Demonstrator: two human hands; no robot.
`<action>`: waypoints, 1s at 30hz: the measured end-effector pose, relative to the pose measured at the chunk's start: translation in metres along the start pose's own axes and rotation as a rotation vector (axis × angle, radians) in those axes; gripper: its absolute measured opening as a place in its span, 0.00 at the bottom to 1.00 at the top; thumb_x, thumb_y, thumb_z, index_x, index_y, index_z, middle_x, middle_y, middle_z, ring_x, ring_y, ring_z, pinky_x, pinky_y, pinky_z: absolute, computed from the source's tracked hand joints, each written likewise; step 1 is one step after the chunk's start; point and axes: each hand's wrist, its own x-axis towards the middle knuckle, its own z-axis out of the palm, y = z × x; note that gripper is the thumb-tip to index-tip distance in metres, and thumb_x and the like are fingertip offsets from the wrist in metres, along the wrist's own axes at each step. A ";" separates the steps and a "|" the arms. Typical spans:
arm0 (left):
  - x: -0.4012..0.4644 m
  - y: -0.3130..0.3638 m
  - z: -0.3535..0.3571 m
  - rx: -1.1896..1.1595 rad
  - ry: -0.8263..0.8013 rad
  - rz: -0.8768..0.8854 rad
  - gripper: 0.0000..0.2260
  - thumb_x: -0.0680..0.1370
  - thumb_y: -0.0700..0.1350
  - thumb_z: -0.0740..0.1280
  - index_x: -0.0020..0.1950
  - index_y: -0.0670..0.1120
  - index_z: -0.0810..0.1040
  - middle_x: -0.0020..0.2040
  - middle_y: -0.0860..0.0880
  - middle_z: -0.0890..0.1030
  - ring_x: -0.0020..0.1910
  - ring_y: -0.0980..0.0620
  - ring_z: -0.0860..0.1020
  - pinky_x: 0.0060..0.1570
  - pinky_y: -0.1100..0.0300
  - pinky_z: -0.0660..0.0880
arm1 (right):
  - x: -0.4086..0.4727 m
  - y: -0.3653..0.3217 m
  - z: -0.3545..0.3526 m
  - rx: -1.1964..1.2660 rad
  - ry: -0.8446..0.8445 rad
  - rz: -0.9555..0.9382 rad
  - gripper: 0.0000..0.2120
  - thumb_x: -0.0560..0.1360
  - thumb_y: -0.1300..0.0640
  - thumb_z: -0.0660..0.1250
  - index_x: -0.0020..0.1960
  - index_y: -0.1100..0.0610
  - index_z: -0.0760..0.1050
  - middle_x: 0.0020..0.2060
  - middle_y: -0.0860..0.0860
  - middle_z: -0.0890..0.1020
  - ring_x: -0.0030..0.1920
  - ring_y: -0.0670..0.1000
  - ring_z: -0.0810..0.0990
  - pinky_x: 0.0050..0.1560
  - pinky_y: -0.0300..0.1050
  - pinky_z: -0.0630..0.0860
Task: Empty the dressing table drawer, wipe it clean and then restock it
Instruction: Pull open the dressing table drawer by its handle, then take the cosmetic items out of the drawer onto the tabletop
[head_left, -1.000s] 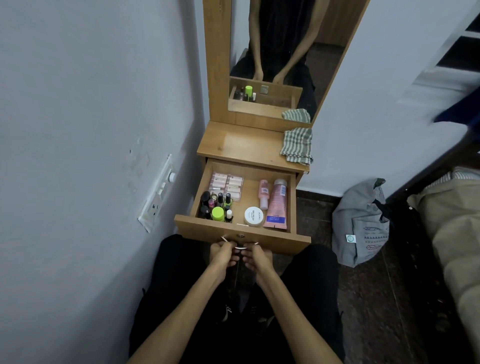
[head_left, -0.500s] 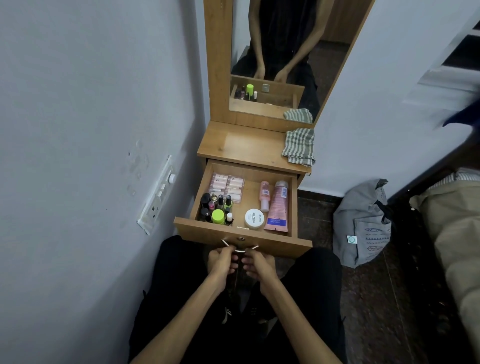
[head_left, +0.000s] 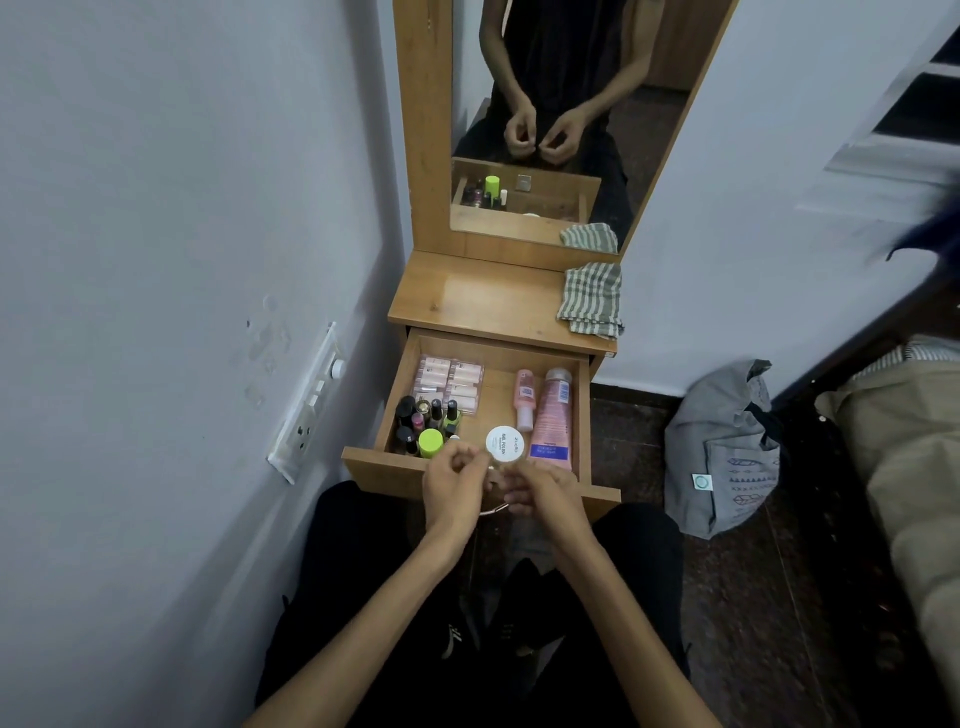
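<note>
the task is barely begun, as i judge it: the drawer (head_left: 483, 467) stands pulled open and full, nothing taken out yet, so emptying, wiping and restocking all remain. the left hand (head_left: 453, 486) and right hand (head_left: 545, 493) hover close together over the drawer's front edge, fingers loosely curled; whether they pinch anything small between them i cannot tell, though no item from the drawer is plainly held. just beyond the left hand stands a cluster of nail polish bottles (head_left: 428, 418) with a lime-capped one nearest; past those, further from the hands, lie clear packs of pale tubes (head_left: 448, 382). right in front of the fingertips sits a white jar (head_left: 505, 442), and beyond the right hand lie a pink tube (head_left: 551, 421) and a small pink bottle (head_left: 524, 397) side by side. the desk (head_left: 483, 299) top above the drawer is bare wood except for a striped cloth (head_left: 592, 299) folded at the far right, likely the wiper. behind it rises a mirror (head_left: 545, 119) reflecting the hands and drawer. to the left of the hands a grey wall carries a switch plate (head_left: 309, 402); to the right, on the dark floor, a grey bag (head_left: 727, 452) leans by the wall, and a bed (head_left: 904, 441) edge shows at the far right.
</note>
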 end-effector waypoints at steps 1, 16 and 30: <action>0.004 0.008 0.005 0.008 -0.028 0.018 0.05 0.76 0.40 0.69 0.41 0.41 0.78 0.33 0.48 0.79 0.33 0.52 0.78 0.41 0.54 0.77 | 0.003 -0.007 -0.002 0.011 0.008 -0.016 0.09 0.79 0.61 0.68 0.42 0.58 0.84 0.35 0.53 0.86 0.30 0.44 0.82 0.32 0.34 0.77; 0.087 0.031 0.068 0.449 -0.188 0.028 0.05 0.75 0.51 0.68 0.40 0.53 0.80 0.39 0.54 0.83 0.43 0.50 0.82 0.48 0.50 0.80 | 0.087 -0.044 -0.042 -0.364 0.198 -0.205 0.06 0.79 0.55 0.69 0.47 0.49 0.84 0.43 0.47 0.86 0.42 0.47 0.86 0.40 0.38 0.82; 0.118 -0.004 0.106 0.784 -0.093 -0.040 0.19 0.79 0.58 0.65 0.54 0.43 0.79 0.53 0.42 0.82 0.49 0.44 0.77 0.42 0.56 0.68 | 0.146 -0.055 -0.039 -1.506 0.453 -0.364 0.16 0.76 0.45 0.67 0.53 0.57 0.82 0.58 0.57 0.75 0.55 0.55 0.75 0.55 0.50 0.75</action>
